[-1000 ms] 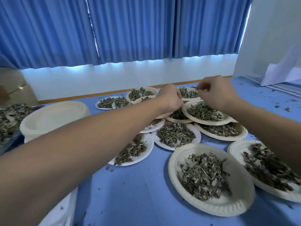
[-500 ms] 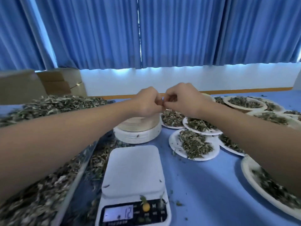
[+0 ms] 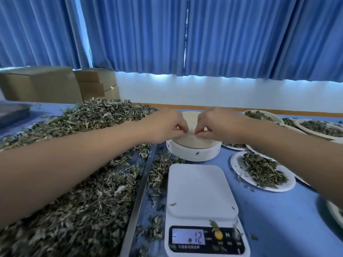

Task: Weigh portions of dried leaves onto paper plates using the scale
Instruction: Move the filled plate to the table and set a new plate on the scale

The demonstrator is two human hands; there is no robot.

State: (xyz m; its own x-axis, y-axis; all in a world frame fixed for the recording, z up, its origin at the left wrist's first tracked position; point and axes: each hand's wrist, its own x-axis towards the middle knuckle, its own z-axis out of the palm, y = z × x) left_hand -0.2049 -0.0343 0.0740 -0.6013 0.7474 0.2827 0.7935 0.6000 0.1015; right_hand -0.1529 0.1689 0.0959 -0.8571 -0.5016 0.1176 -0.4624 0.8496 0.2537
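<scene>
So the left hand (image 3: 165, 125) and right hand (image 3: 220, 125) cover the plate stack (image 3: 193, 154) at 12 o'clock, fingers (image 3: 182, 127) tucked in, can't tell if a plate's actually pinched. Tiny print on the scale (image 3: 198, 191): unreadable. Leaf pile (image 3: 83, 182) runs off at 9 and 7, one plate (image 3: 336, 212) clipped at 4, boxes (image 3: 40, 84) at 10 blurry.

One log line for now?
step: plate pickup | left hand, right hand: pinch top plate of white paper-plate stack | white digital scale: no plate

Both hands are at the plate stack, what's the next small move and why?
Probably lift the top plate off the stack onto the scale: the left hand and right hand pinch its edge, and the scale's platform carries no plate.
</scene>
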